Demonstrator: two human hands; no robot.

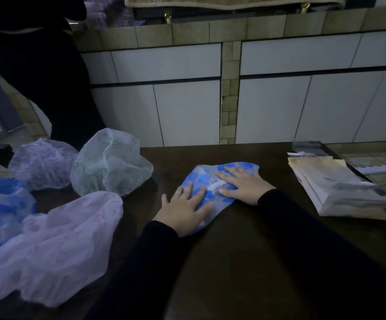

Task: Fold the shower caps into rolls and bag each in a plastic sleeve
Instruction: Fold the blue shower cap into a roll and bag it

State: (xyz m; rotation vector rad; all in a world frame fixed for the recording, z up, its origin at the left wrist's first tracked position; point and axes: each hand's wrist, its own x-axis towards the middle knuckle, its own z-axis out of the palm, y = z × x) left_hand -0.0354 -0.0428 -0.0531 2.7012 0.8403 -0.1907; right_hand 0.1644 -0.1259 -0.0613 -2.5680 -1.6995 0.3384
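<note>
Nearest, the left hand [185, 207] and right hand [242, 184] press spread, flat fingers on the blue shower cap [207, 192], at table [245, 262] centre. Flattening step; next, likely rolling it, with plastic sleeves [339, 192] at three o'clock.

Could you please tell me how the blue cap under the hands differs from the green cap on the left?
The blue cap lies flattened under the left hand and right hand; the green cap stands puffed and untouched. Blue has bold blotches; green a faint print. Both rest on the dark table.
</note>
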